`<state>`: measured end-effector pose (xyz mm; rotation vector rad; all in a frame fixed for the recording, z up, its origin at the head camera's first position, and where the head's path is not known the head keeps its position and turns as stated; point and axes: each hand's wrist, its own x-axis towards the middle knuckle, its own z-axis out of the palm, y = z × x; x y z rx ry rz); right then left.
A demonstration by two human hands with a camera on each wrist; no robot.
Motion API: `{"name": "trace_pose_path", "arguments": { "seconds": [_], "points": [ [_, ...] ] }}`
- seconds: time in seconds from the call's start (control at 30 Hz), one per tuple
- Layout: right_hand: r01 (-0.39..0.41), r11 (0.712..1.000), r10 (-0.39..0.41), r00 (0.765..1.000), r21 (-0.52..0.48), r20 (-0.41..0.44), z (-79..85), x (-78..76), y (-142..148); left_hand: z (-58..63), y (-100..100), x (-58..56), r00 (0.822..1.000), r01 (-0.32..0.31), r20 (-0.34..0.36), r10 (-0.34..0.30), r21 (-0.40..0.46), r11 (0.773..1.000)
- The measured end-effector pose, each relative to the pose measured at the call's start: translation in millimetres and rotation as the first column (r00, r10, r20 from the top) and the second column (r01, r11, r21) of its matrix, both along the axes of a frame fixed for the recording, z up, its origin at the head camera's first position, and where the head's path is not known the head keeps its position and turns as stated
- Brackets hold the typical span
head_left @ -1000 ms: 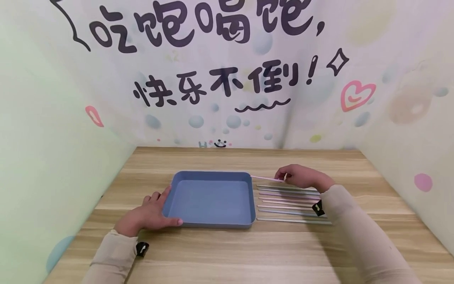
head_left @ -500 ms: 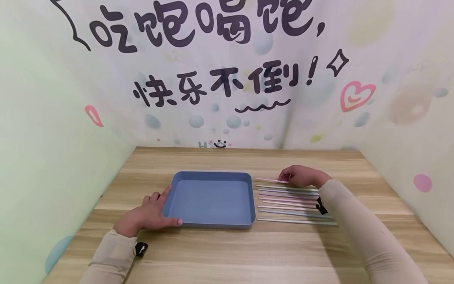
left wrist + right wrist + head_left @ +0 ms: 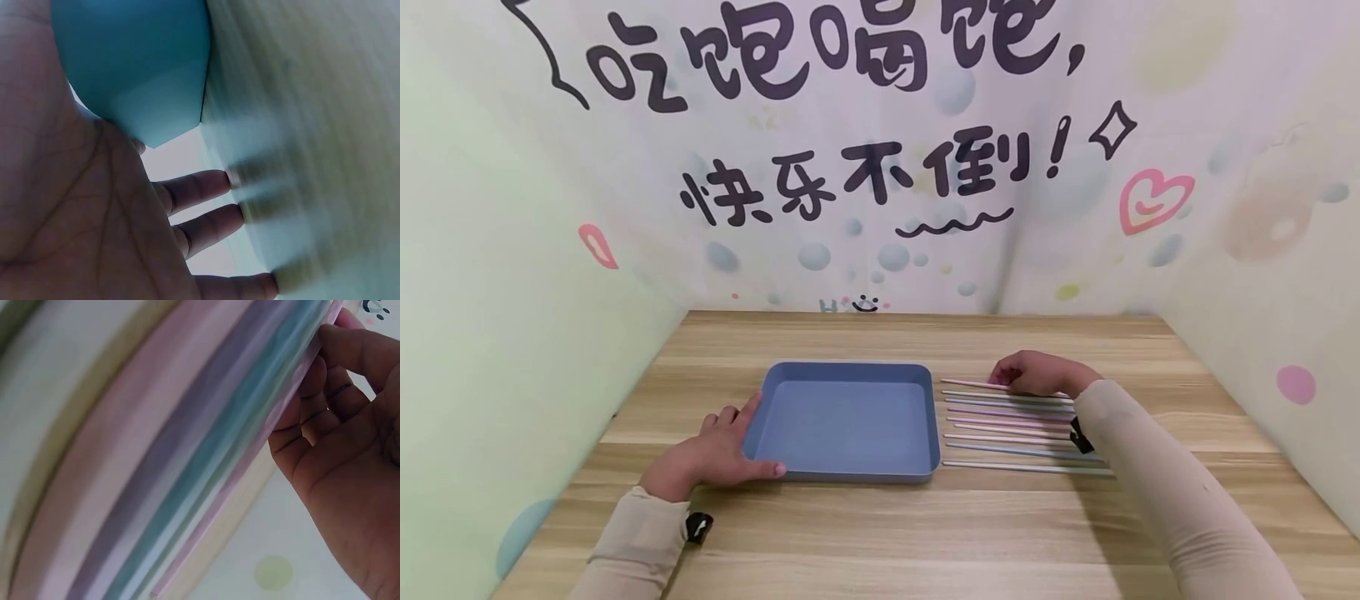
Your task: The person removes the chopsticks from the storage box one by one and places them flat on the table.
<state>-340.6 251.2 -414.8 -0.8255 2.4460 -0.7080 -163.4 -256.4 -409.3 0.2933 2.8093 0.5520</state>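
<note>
My left hand [image 3: 718, 450] rests with spread fingers against the left side of a shallow blue rectangular tray [image 3: 850, 425], thumb on its near rim. In the left wrist view the tray wall [image 3: 134, 69] stands by the palm, and the extended fingertips reach the tabletop. Right of the tray, my right hand [image 3: 1036, 372] pinches a thin pink chopstick [image 3: 966, 383] between thumb and fingers. This chopstick lies farthest back in a row of several pastel chopsticks [image 3: 1000, 467]. My right hand and sleeve hide the right ends of most of them.
The wooden table [image 3: 865, 542] runs back to a white cloth wall [image 3: 850, 267] with black lettering. Pale side walls [image 3: 467, 333] close in the left and right. A black wrist strap piece [image 3: 698, 527] shows at the left sleeve.
My right hand has shifted slightly right, drawing the pink chopstick away from the tray's far corner and down into line with the others. The left hand and tray stay put.
</note>
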Motion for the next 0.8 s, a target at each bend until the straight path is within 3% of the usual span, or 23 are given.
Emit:
{"name": "trace_pose_path", "arguments": {
  "seconds": [0.8],
  "points": [
    [-0.016,1.000,0.016,1.000,0.004,0.009,2.1,1.3,-2.8,0.1,-1.7,-0.6,1.000,-0.004,0.004,0.004,0.002,1.000]
  ]
}}
